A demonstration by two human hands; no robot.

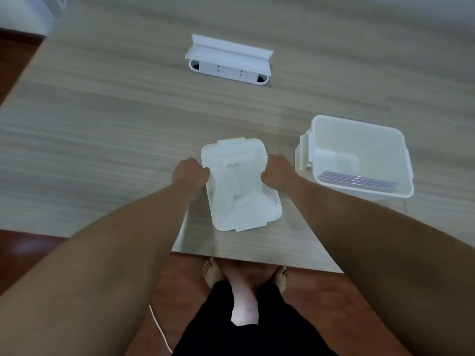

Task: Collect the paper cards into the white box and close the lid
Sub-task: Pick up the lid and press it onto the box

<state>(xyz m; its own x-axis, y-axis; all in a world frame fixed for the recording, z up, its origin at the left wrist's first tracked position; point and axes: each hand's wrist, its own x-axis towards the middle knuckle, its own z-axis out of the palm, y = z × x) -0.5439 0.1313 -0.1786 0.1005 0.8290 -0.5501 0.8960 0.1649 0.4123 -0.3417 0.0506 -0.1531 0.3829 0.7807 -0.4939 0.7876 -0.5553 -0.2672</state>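
The white lid (240, 199) lies on the wooden table near its front edge, underside up. My left hand (189, 173) grips its left rim and my right hand (276, 172) grips its right rim, fingers curled over the edges. To the right stands the open white box (357, 134), apart from the lid. A flat stack of paper cards (359, 181) with purple edges lies on the box's floor against its near wall.
A white plastic holder (228, 61) lies at the far middle of the table (102, 124). The table's front edge runs just below the lid. Beneath it are a reddish floor, my bare feet and a thin white cord (159, 330).
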